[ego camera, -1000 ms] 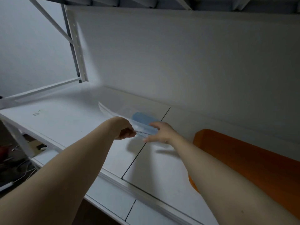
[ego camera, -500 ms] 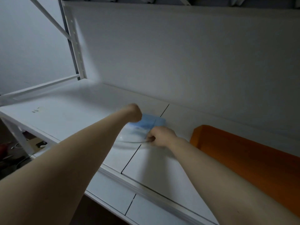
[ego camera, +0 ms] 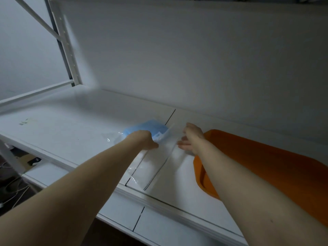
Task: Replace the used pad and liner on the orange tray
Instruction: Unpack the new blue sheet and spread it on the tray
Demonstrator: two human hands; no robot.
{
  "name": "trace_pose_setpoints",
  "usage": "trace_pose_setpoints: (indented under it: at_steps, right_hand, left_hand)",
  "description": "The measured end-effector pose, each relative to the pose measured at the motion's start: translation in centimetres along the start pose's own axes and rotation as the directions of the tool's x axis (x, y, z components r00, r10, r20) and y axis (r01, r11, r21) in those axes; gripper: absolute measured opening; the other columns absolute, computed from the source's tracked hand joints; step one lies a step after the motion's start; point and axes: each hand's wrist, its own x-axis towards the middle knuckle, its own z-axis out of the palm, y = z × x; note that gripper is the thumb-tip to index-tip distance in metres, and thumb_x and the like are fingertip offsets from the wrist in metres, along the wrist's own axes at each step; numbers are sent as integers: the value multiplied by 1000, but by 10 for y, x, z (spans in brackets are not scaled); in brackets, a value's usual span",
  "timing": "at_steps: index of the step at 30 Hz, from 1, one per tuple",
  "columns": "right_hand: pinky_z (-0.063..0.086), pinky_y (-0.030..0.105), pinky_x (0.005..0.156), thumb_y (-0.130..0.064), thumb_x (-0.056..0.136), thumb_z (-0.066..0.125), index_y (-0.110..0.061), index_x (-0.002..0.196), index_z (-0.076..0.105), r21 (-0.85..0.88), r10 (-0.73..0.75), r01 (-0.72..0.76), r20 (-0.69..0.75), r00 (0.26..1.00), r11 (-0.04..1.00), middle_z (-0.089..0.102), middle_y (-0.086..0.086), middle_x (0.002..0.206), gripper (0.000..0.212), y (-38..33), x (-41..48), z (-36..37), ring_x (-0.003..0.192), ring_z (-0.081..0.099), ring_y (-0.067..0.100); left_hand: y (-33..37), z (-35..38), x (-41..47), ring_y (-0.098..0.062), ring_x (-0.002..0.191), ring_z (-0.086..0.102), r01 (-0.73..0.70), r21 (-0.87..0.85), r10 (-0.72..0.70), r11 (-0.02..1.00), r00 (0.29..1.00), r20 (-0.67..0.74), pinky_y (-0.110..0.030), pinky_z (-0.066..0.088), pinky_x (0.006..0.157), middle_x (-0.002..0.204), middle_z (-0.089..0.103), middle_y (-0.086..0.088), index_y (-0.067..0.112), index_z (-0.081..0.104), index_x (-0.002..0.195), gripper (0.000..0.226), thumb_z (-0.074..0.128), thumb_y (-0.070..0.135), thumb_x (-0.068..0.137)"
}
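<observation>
Half a second ago the two hands sat knuckle to knuckle over the pack, both curled; they have since drawn apart, and the clear liner point(ego camera: 159, 160) now lies spread toward the near edge of the white shelf point(ego camera: 71, 132); the left hand point(ego camera: 144, 140) has its fingers curled down on the liner's far edge, pinching it, while the right hand point(ego camera: 192, 137) has let go of its curl and lies with fingers loosely straight, the tips at the liner's right border; more of the orange tray point(ego camera: 266, 166) shows than before; by count there are two hands, one tray, one blue pad point(ego camera: 147, 127) and one liner; the pad lies on the shelf just beyond the left hand, beside the seam point(ego camera: 170, 116) between the two shelf boards, under the clear film; the tray lies on the right board, just beside the right hand; around them stand a white back panel point(ego camera: 195, 59), one perforated rack post point(ego camera: 67, 50) with a diagonal brace point(ego camera: 35, 18), a small label point(ego camera: 24, 121) on the left board and cables point(ego camera: 12, 192) on the floor below; the left forearm point(ego camera: 88, 174) hides part of pad and liner; the right forearm point(ego camera: 248, 183) crosses the tray's near corner.
</observation>
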Motion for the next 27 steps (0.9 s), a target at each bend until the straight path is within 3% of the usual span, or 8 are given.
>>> trace_pose_setpoints:
  at_steps: [4, 7, 10, 13, 15, 19, 21, 27]
  right_hand:
    - [57, 39, 74, -12, 84, 68, 2, 121, 49, -17, 22, -22, -19, 1000, 1000, 62, 19, 110, 45, 3, -5, -5, 76, 64, 28]
    - [59, 36, 65, 10, 80, 66, 11, 118, 51, -36, 24, -24, 14, 1000, 999, 66, 26, 103, 41, 8, -10, -8, 63, 61, 22]
    - [59, 37, 71, 1, 90, 58, 8, 118, 52, 55, 46, -53, 120, 992, 997, 64, 18, 85, 29, 7, -13, -7, 69, 64, 23]
    - [54, 44, 76, 0, 95, 50, 3, 94, 55, 131, 92, -122, 211, 973, 984, 57, 16, 76, 6, 3, -14, -6, 54, 61, 21]
    - [52, 41, 71, 0, 95, 49, -1, 84, 54, 150, 90, -130, 245, 965, 980, 55, 13, 76, 12, 2, -14, -9, 61, 57, 23]
    - [44, 19, 50, -8, 87, 66, -3, 101, 65, -213, -95, 112, 88, 992, 970, 63, 7, 81, 16, 4, -13, -16, 62, 52, 12]
    - [38, 15, 39, -6, 82, 71, -2, 102, 66, -191, -137, 143, 45, 990, 971, 65, 8, 84, 21, 2, -11, -17, 57, 49, 9]
    - [35, 20, 44, -5, 89, 61, -6, 92, 65, -34, -61, 62, 49, 997, 997, 62, 7, 71, 5, -3, -8, -10, 56, 54, 12]
  left_hand:
    - [16, 0, 0, -27, 109, 58, -127, -203, 97, 971, 984, -152, -32, 46, 92, 115, 63, -9, 8, 65, 112, 29, 54, 21, 89]
    - [25, -1, 1, -19, 69, 65, -179, -437, 127, 881, 981, -145, -28, 55, 71, 72, 64, -4, 17, 63, 84, 13, 55, 7, 84]
    - [26, 0, 4, 0, 38, 56, -175, -633, 96, 754, 983, -158, -29, 57, 73, 43, 59, 10, 11, 72, 93, 20, 61, 0, 79]
    - [30, 0, 2, -12, 51, 63, -203, -726, 68, 657, 975, -211, -38, 58, 84, 36, 57, 14, 2, 73, 95, 21, 66, -2, 75]
    - [32, -1, 0, -23, 60, 64, -224, -749, 75, 624, 971, -227, -43, 57, 86, 38, 57, 13, 2, 74, 88, 16, 66, -4, 75]
    - [37, -2, -1, -29, 70, 68, -239, -751, 93, 615, 968, -231, -44, 56, 86, 43, 61, 9, 16, 68, 65, 21, 66, -2, 75]
    - [41, -2, -1, -30, 78, 70, -244, -751, 93, 613, 967, -238, -44, 56, 86, 51, 65, 2, 17, 69, 64, 21, 67, -1, 75]
    - [46, -4, -3, -26, 74, 66, -239, -760, 104, 604, 970, -221, -43, 55, 89, 69, 64, -14, 10, 71, 71, 12, 66, 0, 76]
